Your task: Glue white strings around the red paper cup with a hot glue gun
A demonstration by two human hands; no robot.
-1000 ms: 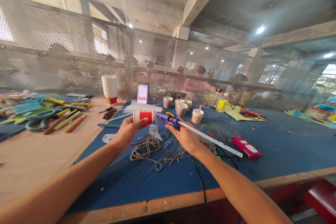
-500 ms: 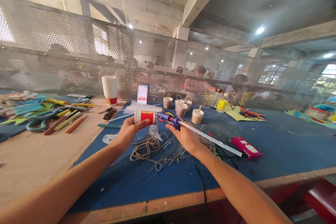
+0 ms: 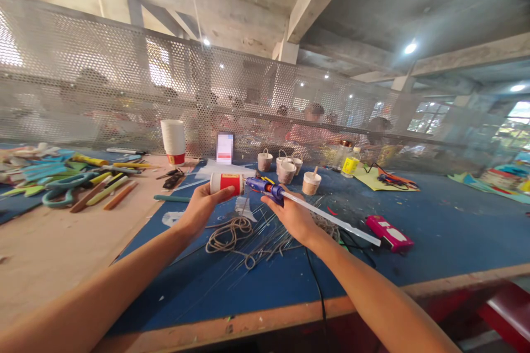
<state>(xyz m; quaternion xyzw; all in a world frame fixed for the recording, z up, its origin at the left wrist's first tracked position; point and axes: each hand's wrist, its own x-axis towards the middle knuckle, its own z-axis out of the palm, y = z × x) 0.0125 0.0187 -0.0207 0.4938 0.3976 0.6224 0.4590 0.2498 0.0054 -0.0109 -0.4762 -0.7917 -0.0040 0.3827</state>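
My left hand (image 3: 202, 207) is closed around a red and white paper cup (image 3: 230, 183), which lies on its side in the air. In my right hand (image 3: 292, 215) is a blue glue gun (image 3: 265, 186), its nozzle close to the cup's right end; whether they touch I cannot tell. A long clear glue stick (image 3: 331, 218) sticks out of the gun's back. Below my hands lie a coil of grey-brown cord (image 3: 229, 234) and several thin wires (image 3: 269, 237). Just behind the gun stand small whitish pots with looped handles (image 3: 285, 170).
A stack of paper cups (image 3: 173, 140) and an upright phone (image 3: 224, 148) stand at the back. Scissors (image 3: 62, 193) and pens lie left. On the right are a magenta box-shaped thing (image 3: 389, 233) and a yellow-labelled bottle (image 3: 351, 162). A perforated metal screen (image 3: 248, 83) borders the table; people sit behind it.
The cup in my left hand has shifted very slightly to the left. My right hand and the glue gun are almost where they were.
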